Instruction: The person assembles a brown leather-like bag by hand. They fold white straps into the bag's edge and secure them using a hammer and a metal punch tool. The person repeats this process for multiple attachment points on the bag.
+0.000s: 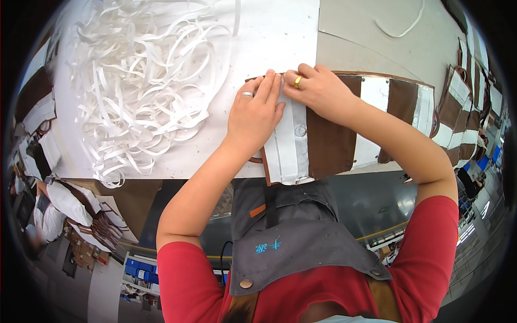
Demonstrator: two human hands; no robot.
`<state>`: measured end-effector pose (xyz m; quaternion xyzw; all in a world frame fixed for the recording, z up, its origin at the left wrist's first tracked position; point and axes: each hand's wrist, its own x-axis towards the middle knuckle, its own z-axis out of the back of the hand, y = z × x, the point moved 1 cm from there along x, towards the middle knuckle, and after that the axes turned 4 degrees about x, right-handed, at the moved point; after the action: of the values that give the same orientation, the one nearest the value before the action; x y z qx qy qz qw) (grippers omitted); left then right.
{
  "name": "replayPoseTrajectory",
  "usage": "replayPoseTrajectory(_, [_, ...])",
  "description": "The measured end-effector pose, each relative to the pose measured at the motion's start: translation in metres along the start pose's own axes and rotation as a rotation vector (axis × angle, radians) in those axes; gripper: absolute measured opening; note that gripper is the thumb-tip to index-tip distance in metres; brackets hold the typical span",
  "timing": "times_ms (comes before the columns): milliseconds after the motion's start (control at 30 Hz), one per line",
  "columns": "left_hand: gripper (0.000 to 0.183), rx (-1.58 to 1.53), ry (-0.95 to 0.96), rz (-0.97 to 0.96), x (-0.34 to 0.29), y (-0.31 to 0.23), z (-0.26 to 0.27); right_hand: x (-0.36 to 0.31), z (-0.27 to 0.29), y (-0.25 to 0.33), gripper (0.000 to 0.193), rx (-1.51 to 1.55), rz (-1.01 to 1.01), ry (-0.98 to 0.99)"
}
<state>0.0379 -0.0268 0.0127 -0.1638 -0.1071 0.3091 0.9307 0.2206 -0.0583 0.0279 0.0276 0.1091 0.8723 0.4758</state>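
Observation:
A brown-and-white striped panel lies at the table's front edge, with brown binding along its border and white strips on its left part. My left hand, a silver ring on one finger, rests flat on the panel's upper left corner with fingers stretched out. Close beside those fingertips, my right hand, wearing a yellow ring, bends its fingers into a pinch at the panel's top edge. What sits between its fingertips is hidden. A part of a brown loop sticks out past the panel's left side.
A large tangle of white strips covers the left of the white tabletop. One loose white strip lies on the grey board at the far right. More striped panels are stacked right; white and brown pieces hang lower left.

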Motion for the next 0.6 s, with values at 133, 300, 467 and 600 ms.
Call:
replayPoseTrajectory(133, [0.05, -0.098, 0.006, 0.058, 0.002, 0.0, 0.001, -0.001, -0.004, 0.01, 0.024, -0.123, -0.023, -0.013])
replayPoseTrajectory(300, [0.049, -0.077, 0.053, 0.1, 0.005, -0.003, 0.006, -0.019, 0.015, -0.005, 0.034, 0.131, -0.208, -0.085])
replayPoseTrajectory(467, [0.048, 0.103, 0.038, 0.0, 0.01, -0.009, 0.005, -0.039, 0.012, -0.006, 0.036, 0.425, -0.52, -0.369])
replayPoseTrajectory(600, [0.046, 0.268, 0.003, -0.136, 0.014, -0.015, -0.001, -0.032, -0.009, 0.009, 0.039, 0.272, -0.379, -0.3])
